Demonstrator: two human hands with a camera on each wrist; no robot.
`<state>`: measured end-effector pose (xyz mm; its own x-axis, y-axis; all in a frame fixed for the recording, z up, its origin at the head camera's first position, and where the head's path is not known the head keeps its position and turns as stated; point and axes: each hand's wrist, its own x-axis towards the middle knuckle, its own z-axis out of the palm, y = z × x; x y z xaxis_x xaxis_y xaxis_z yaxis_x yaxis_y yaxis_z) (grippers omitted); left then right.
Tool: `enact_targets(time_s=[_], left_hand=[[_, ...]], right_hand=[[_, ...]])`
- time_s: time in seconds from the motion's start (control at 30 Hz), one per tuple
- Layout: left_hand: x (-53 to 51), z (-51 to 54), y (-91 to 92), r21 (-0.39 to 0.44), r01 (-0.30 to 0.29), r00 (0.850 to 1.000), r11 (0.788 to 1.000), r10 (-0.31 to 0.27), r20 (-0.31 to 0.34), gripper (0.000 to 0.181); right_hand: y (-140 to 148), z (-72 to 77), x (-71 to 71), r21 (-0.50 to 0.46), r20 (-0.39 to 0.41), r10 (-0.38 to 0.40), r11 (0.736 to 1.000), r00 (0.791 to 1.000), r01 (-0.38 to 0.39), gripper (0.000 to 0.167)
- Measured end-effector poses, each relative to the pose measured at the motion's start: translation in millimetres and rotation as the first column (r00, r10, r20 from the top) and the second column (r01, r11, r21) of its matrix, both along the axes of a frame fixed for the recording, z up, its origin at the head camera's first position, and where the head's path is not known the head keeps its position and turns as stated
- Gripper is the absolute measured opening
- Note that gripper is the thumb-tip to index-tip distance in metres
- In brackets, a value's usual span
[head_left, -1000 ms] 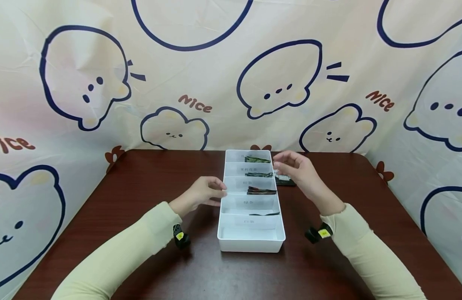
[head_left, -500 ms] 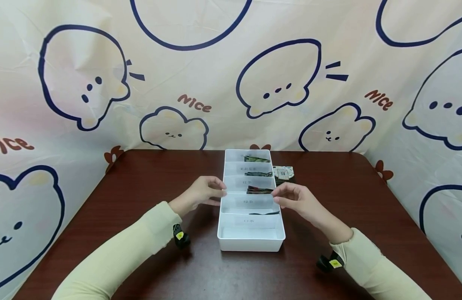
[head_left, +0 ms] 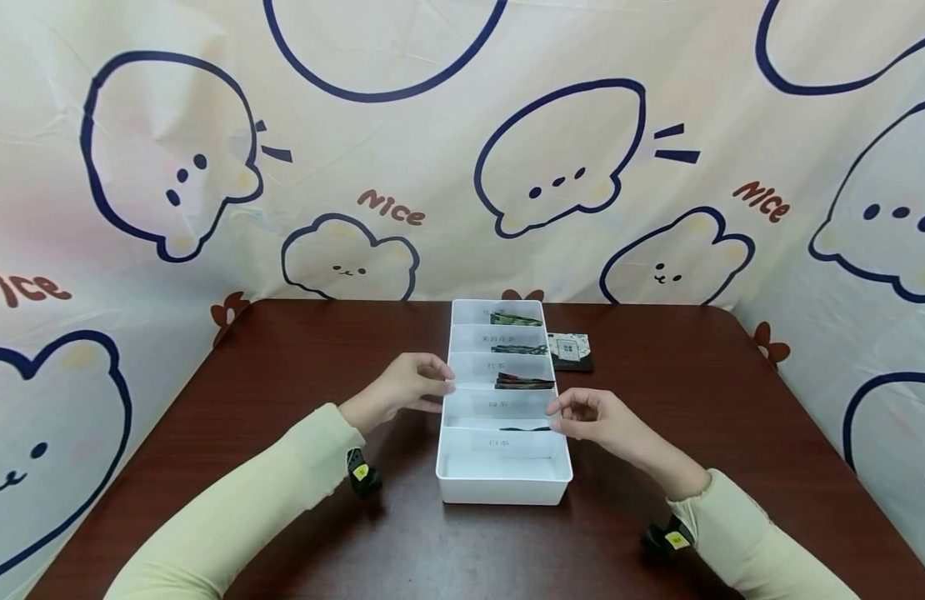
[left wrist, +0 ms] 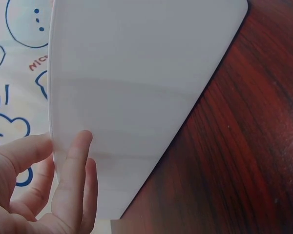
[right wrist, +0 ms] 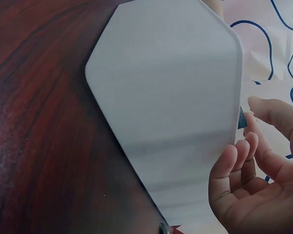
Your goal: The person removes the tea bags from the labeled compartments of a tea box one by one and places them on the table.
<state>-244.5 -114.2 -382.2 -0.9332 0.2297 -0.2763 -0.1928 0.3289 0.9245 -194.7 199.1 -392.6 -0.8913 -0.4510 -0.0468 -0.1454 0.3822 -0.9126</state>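
A long white divided tray (head_left: 500, 492) stands in front of me, with printed labels on its dividers. My left hand (head_left: 404, 387) rests at its left rim; in the left wrist view, fingers (left wrist: 77, 180) lie against the tray's outer wall (left wrist: 132, 107). My right hand (head_left: 601, 421) is at the right rim, thumb and forefinger by the end of a thin dark sachet (head_left: 524, 429) in the second compartment from the front. A dark teal edge (right wrist: 242, 118) shows beside the right fingertips (right wrist: 252, 108); whether they touch it, I cannot tell.
Green sachets (head_left: 517, 319), dark patterned sachets (head_left: 518, 350) and reddish-brown sachets (head_left: 524, 382) lie in the rear compartments. A dark box or packet (head_left: 572, 360) with a pale patterned top is on the brown table (head_left: 320, 333), right of the tray. A printed cloth (head_left: 447, 167) hangs behind.
My right hand has come forward along the tray's right side, from the rear compartments to the thin sachet's end, uncovering the dark packet. The left hand has not moved.
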Motion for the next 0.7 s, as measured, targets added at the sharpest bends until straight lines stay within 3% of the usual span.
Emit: enact_targets(time_s=[0.3,0.7], left_hand=[[-2.0,-3.1,0.0,-0.001,-0.001,1.0,1.0,0.001,0.0,0.019],[-0.7,-1.5,0.3,-0.006,0.0,1.0,1.0,0.0,-0.003,0.019]], right_hand=[[-0.5,-5.3,1.4,0.063,-0.01,0.041,0.997,0.999,-0.041,0.023],[-5.1,-1.4,2.5,0.067,-0.055,0.023,0.998,0.998,-0.019,0.014]])
